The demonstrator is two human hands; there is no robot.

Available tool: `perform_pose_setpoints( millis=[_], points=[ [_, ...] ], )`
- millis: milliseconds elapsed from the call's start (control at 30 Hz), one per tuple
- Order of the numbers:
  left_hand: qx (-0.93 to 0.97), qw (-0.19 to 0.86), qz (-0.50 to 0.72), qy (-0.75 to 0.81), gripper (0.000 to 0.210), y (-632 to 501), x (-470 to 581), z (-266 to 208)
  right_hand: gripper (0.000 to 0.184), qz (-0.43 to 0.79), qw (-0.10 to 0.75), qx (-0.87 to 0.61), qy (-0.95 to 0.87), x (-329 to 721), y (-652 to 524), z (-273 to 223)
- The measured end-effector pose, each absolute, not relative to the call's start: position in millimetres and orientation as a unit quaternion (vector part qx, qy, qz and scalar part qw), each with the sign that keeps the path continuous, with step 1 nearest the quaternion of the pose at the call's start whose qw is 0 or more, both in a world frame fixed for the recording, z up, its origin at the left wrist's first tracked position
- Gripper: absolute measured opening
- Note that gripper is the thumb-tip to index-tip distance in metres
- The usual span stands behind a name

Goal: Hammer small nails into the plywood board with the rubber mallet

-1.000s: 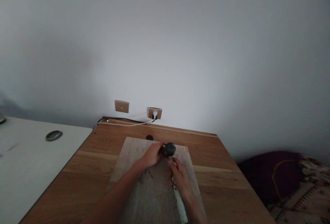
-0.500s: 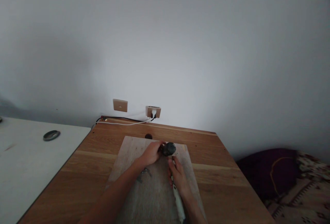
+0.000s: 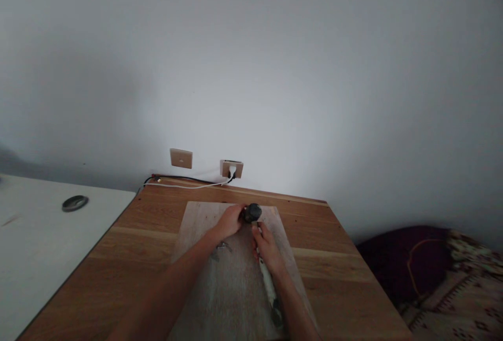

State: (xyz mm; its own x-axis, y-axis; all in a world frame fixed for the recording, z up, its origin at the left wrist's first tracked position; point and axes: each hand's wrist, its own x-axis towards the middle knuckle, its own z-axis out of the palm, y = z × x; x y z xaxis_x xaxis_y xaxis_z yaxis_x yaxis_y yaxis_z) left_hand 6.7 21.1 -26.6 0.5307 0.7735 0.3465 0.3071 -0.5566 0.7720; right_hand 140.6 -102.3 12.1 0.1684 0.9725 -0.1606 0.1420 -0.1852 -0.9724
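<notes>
A mallet with a rounded black head (image 3: 253, 212) and a long pale handle (image 3: 268, 284) lies low over a wooden board (image 3: 231, 299). My right hand (image 3: 267, 245) is wrapped round the handle close below the head. At the left side of the head is my left hand (image 3: 230, 221), fingers curled in against it. Whether those fingers grip the head or some small thing beside it is hidden. Several small metal pieces (image 3: 223, 245), perhaps nails, lie on the board beside my left forearm.
The board rests on a brown wooden table (image 3: 346, 278) against a white wall. White and black cables (image 3: 188, 187) run along the back edge to a socket (image 3: 237, 168). A dark ring-shaped roll (image 3: 75, 203) lies on a white table (image 3: 47, 241) at left. Purple fabric (image 3: 401, 262) is at right.
The board has slid slightly towards the wall, covering most of the table's cable hole. Both hands and the mallet have moved a little away from me and left with it.
</notes>
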Motion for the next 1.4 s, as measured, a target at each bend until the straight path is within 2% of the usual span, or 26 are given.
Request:
perform_pose_setpoints(
  millis=[200,500,733,1233,1400],
  points=[
    [0.802,0.332,0.363,0.34,0.055,26.7,7.7,-25.8,0.057,0.474,0.462,-0.6,-0.449,143.7,-94.4,8.0],
    [0.799,0.349,0.355,0.337,0.049,24.9,7.4,-24.8,0.051,0.502,0.534,-0.555,-0.392,144.6,-107.1,8.5],
    [0.793,0.359,0.342,0.355,0.04,25.1,6.9,-21.3,0.054,0.547,0.592,-0.488,-0.335,140.0,-110.8,15.4],
    [0.79,0.367,0.341,0.354,0.033,23.4,8.4,-17.7,0.057,0.575,0.551,-0.501,-0.339,139.7,-113.1,19.5],
    [0.792,0.354,0.33,0.371,0.041,22.5,8.0,-15.5,0.055,0.576,0.555,-0.49,-0.347,136.3,-112.3,18.2]
  ],
)
